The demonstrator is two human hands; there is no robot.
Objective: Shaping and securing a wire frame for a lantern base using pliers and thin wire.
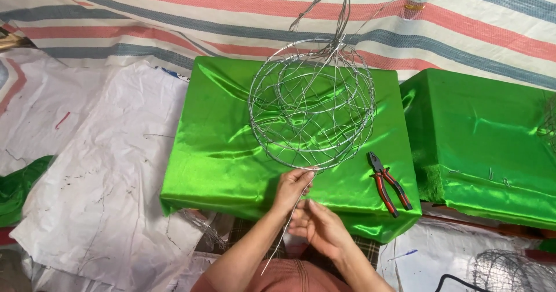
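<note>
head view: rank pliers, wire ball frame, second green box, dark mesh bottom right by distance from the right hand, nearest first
From the right hand:
1. Wire ball frame, just above; its lower rim sits beside the fingers.
2. Pliers, to the right on the green box.
3. Dark mesh, bottom right corner.
4. Second green box, far right, roughly as far as the mesh; too close to call.

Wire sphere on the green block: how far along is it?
Done: the wire sphere already has round hoops and crossing strands, and stands on the green satin-covered block. In hand: the left hand pinches a loose wire strand at the bottom hoop; the right hand steadies it below. Left: loose ends stick up at the top; the pliers lie untouched.
</note>
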